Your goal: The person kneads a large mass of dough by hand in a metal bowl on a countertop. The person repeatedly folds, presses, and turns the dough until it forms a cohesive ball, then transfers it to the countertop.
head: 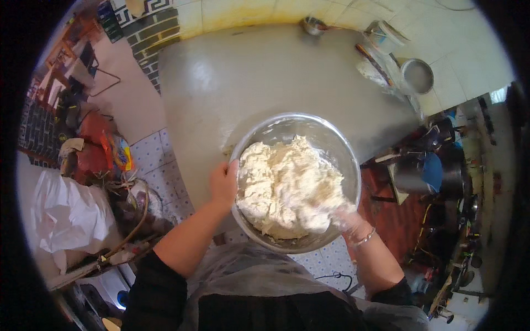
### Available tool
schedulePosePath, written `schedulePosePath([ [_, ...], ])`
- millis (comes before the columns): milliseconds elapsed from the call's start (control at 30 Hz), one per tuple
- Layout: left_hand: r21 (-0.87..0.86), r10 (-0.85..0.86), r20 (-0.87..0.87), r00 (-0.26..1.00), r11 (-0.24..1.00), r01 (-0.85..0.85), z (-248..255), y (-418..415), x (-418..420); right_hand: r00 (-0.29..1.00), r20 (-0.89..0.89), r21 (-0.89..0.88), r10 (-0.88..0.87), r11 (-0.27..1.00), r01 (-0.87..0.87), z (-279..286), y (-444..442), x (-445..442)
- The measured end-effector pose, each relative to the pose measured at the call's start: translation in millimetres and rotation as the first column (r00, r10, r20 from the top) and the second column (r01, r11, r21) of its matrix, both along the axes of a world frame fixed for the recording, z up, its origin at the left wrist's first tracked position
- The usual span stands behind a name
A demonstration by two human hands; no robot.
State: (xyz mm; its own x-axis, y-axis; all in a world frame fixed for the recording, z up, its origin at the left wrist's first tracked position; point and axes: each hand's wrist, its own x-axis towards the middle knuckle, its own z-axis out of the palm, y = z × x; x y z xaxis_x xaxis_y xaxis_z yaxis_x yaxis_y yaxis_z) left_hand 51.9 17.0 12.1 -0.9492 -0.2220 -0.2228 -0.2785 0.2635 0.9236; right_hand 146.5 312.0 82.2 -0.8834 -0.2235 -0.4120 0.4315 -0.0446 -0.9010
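A large metal bowl (352,159) stands before me at the near edge of the metal tabletop, part of it jutting toward my body. Inside lies a big, rough mass of pale, floury dough (265,186). My left hand (225,182) grips the bowl's left rim, with its thumb at the edge. At the bowl's lower right, my right hand (345,217) is in the dough and coated with flour. It is blurred, and its fingers are partly hidden, so their grip does not show. A bracelet (366,236) circles the right wrist.
The metal table (248,74) reaches back to a tiled wall. Along its far side are a small bowl (314,27), a tub (385,35), a rolling pin (372,62) and a round metal container (417,75). A large dark pot (449,178) is at right, a white bag (74,211) at left.
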Motion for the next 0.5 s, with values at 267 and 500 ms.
schedulePosePath([
  [267,0.163,0.027,-0.013,1.000,0.986,-0.025,-27,-1,3,0.639,0.039,0.986,0.768,0.073,-0.149,9,-101,0],
  [500,0.223,0.009,-0.010,1.000,0.975,-0.006,-22,-1,2,0.667,-0.077,0.995,0.741,0.098,0.006,-16,-145,-22],
])
